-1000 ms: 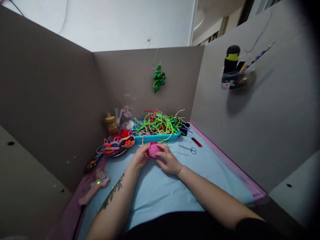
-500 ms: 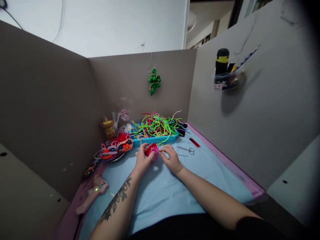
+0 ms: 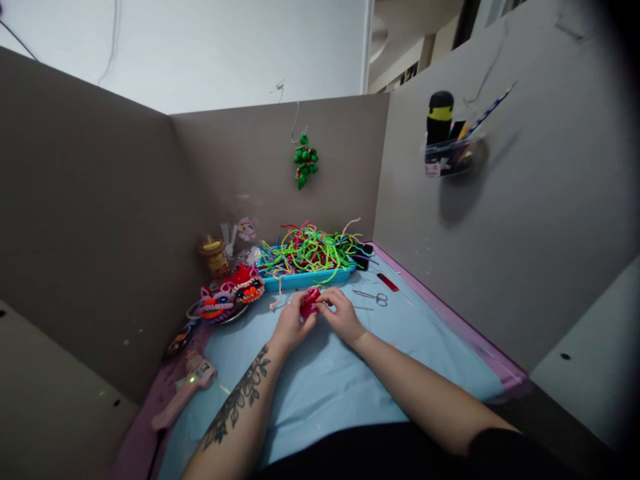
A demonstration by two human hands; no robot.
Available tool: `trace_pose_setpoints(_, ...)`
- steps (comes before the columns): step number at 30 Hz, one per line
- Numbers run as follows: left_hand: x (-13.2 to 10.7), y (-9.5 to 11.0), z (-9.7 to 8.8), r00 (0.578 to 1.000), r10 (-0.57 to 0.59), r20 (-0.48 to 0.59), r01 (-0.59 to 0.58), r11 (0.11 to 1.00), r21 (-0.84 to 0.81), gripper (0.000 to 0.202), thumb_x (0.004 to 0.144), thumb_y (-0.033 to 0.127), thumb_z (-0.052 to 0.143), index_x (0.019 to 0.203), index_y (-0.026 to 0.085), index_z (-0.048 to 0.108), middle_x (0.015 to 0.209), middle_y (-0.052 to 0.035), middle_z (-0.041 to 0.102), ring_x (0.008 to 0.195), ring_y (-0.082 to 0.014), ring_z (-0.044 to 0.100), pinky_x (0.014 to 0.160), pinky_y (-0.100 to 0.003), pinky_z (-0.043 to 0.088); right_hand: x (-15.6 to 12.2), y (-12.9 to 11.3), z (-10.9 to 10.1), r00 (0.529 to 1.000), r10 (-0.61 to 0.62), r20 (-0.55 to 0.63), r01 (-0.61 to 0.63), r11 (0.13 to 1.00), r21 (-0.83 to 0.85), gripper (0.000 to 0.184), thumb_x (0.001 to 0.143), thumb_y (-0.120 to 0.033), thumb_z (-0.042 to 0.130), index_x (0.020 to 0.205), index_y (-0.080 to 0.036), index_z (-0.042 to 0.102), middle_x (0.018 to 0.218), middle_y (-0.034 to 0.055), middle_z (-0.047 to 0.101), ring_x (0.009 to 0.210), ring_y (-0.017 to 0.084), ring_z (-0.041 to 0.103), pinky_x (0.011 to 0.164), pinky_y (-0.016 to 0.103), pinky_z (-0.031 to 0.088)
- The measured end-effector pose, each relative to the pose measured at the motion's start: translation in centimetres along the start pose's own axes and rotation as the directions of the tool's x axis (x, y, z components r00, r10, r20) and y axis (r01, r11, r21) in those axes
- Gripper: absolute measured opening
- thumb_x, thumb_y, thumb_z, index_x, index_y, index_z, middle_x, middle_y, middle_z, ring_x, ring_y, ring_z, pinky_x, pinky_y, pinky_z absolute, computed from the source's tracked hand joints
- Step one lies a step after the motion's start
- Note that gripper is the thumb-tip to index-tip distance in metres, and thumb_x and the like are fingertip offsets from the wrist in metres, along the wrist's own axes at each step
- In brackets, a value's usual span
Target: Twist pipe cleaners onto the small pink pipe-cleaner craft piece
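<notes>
Between my hands is a small red and pink fuzzy piece (image 3: pixel 309 303), which looks shaped from pipe cleaners. My left hand (image 3: pixel 291 321) is wrapped round its left side and holds it just above the blue cloth. My right hand (image 3: pixel 343 315) pinches at the right edge of the piece with thumb and fingers; what lies between those fingertips is too small to make out. Behind the hands stands a blue tray (image 3: pixel 315 277) heaped with pipe cleaners (image 3: pixel 320 250) in green, red, yellow and other colours. Scissors (image 3: pixel 373 297) lie right of my right hand.
Pipe-cleaner faces (image 3: pixel 217 305) sit on a plate at the left, near a jar (image 3: pixel 215 257). A pink glue gun (image 3: pixel 185 393) with a lit green light lies front left. Beyond the scissors is a red strip (image 3: pixel 388 282). Grey panels enclose the table; a cup of tools (image 3: pixel 447 157) hangs right.
My left hand has turned the red and pink piece and closed further round it. My right hand has come closer, its fingers now against the piece. The view has shifted slightly.
</notes>
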State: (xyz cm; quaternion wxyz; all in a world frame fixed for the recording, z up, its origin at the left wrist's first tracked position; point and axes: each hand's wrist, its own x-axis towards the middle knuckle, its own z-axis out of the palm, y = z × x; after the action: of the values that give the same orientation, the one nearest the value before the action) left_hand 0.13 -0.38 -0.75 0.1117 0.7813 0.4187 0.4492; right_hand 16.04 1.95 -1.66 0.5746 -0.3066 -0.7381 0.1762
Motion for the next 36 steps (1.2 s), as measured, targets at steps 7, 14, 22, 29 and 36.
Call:
trace_pose_setpoints(7,-0.1,-0.1,0.1,0.998,0.042,0.052,-0.045,0.997,0.064,0.041,0.074,0.017,0.058,0.113,0.017,0.047,0.107,-0.0109,0.060,0.094,-0.0215,0.058,0.083,-0.038,0.047,0.1,-0.1,0.0,1.000,0.023,-0.019,-0.022,0.999,0.038,0.008,0.079,-0.017,0.058,0.082,-0.021,0.064,0.083,0.0033,0.058,0.084,0.018,0.054,0.076,0.032,0.045)
trace_pose_setpoints(14,-0.2,0.1,-0.1,0.994,0.037,0.102,-0.046,0.995,0.087,0.034,0.073,0.017,0.057,0.106,0.018,0.050,0.099,-0.0092,0.060,0.087,-0.0209,0.057,0.078,-0.037,0.046,0.6,-0.1,-0.7,0.991,0.115,0.063,-0.120,0.990,0.071,0.016,0.078,-0.023,0.061,0.093,-0.022,0.064,0.098,0.0061,0.056,0.096,0.020,0.053,0.080,0.034,0.046)
trace_pose_setpoints(22,-0.1,0.4,-0.4,0.977,0.116,0.176,-0.132,0.988,0.081,0.035,0.072,0.015,0.058,0.107,0.018,0.051,0.104,-0.0107,0.057,0.095,-0.0230,0.054,0.082,-0.038,0.044,1.2,1.5,-1.8,0.933,0.130,0.334,-0.172,0.980,0.099,0.010,0.079,-0.026,0.061,0.085,-0.021,0.067,0.118,0.0074,0.052,0.115,0.023,0.047,0.100,0.042,0.033)
trace_pose_setpoints(29,-0.1,0.7,-0.4,0.969,0.096,0.228,-0.125,0.985,0.116,0.030,0.073,0.014,0.055,0.102,0.017,0.053,0.099,-0.0104,0.058,0.090,-0.0224,0.053,0.081,-0.038,0.044,1.3,0.7,-1.7,0.927,0.113,0.357,-0.159,0.982,0.100,0.006,0.077,-0.014,0.057,0.074,-0.018,0.060,0.108,0.0079,0.054,0.107,0.021,0.051,0.092,0.038,0.040)
trace_pose_setpoints(36,0.0,1.2,-0.6,0.984,0.078,0.162,-0.097,0.989,0.112,0.029,0.074,0.019,0.057,0.102,0.019,0.054,0.100,-0.0096,0.059,0.093,-0.0230,0.053,0.084,-0.039,0.041,1.3,0.7,-1.3,0.943,0.098,0.319,-0.132,0.988,0.084,0.008,0.077,-0.013,0.054,0.072,-0.019,0.057,0.100,0.0063,0.056,0.102,0.020,0.052,0.091,0.038,0.040)
